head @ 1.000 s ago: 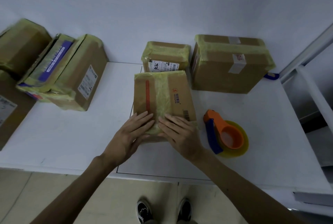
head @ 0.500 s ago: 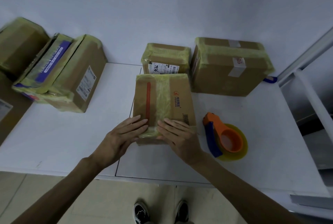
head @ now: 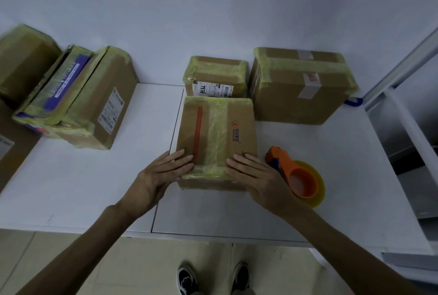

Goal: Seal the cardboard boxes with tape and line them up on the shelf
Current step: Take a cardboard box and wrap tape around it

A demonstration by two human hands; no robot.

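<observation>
The HENGAN box (head: 237,114) is sitting mid-way along the white shelf (head: 83,188). The left hand (head: 161,176) and right hand (head: 257,176) are sliding apart off its tape strip (head: 216,128) toward the near corners, fingers flat, pressing down. The white wall (head: 213,10) is rising behind, and the orange tape dispenser (head: 299,177) is lying beside the right hand.

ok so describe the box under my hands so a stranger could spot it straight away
On the white shelf top against the wall, look at the middle, just left of the orange tape dispenser. The box there has the left hand and right hand flat on its near end. Only it bears a long red stripe beside a band of tape on top.
</observation>
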